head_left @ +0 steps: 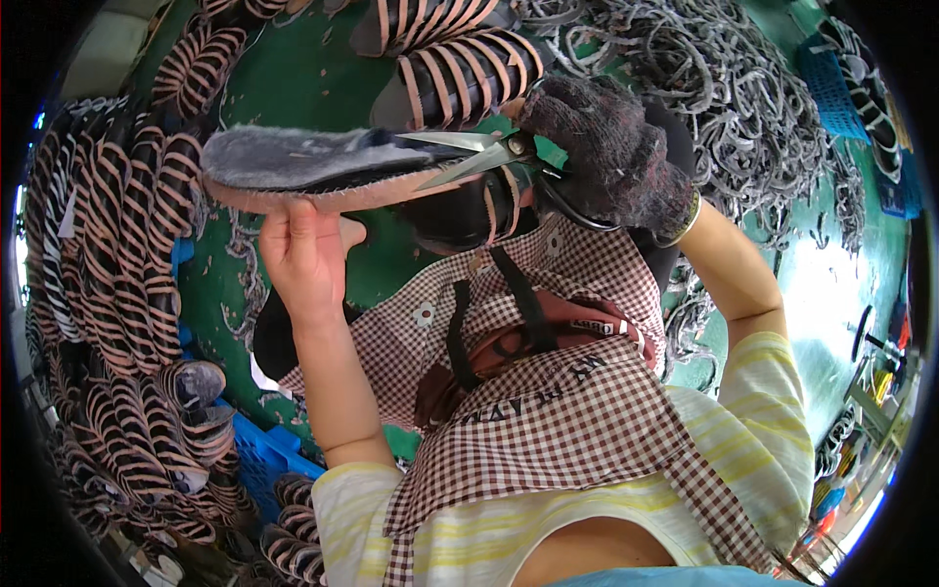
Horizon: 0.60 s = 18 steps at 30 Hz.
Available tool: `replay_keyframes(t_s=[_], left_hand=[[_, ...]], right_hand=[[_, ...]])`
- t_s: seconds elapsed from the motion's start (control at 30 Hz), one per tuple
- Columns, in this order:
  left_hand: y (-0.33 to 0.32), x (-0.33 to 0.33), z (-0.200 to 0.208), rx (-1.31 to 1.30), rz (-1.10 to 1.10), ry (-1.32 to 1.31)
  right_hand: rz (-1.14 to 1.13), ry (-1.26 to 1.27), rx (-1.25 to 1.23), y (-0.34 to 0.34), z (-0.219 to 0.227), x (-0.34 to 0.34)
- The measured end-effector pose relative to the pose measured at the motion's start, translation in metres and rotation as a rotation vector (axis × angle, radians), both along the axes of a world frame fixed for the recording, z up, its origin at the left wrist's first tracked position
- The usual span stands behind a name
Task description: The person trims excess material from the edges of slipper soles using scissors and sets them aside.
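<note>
My bare left hand (305,254) grips a shoe piece (293,161) from below, fingers pressed against its pinkish edge. The piece has a grey fuzzy face, a black inner band and a stitched pink rim; it is held roughly level, out over my lap. In a dark knitted glove, my right hand (611,152) is closed around the handles of large metal scissors (494,157). Their blades are spread and point left, with the right end of the shoe piece between them. Whether the blades touch the rim I cannot tell.
Stacks of pink-and-black striped shoe pieces (127,225) fill the left side beside a blue crate (264,460). More striped pieces (460,73) lie ahead on the green floor (284,78). Grey trimmings (714,98) heap at the far right. A checkered apron (548,421) covers my lap.
</note>
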<state>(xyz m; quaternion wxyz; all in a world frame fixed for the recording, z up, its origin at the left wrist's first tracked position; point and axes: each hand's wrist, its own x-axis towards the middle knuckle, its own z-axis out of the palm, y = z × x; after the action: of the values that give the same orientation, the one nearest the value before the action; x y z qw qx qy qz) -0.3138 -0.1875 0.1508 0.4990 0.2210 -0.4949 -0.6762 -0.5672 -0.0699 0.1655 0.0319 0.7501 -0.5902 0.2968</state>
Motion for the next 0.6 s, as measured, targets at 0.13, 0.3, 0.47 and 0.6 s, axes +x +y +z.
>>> replay_keyframes(t_s=[0.13, 0.3, 0.47, 0.6], left_hand=[[0.008, 0.012, 0.001, 0.060, -0.141, -0.006], [0.008, 0.006, 0.007, 0.109, -0.228, 0.096], [0.021, 0.003, 0.008, 0.106, -0.255, -0.274], [0.028, -0.017, 0.018, 0.104, -0.162, -0.207]], right_hand=[[0.099, 0.012, 0.051, -0.010, 0.008, 0.010], [0.137, -0.044, 0.162, 0.001, 0.013, 0.013], [-0.002, -0.029, 0.147, 0.001, 0.024, 0.029], [0.021, -0.151, 0.167, 0.006, 0.014, 0.031]])
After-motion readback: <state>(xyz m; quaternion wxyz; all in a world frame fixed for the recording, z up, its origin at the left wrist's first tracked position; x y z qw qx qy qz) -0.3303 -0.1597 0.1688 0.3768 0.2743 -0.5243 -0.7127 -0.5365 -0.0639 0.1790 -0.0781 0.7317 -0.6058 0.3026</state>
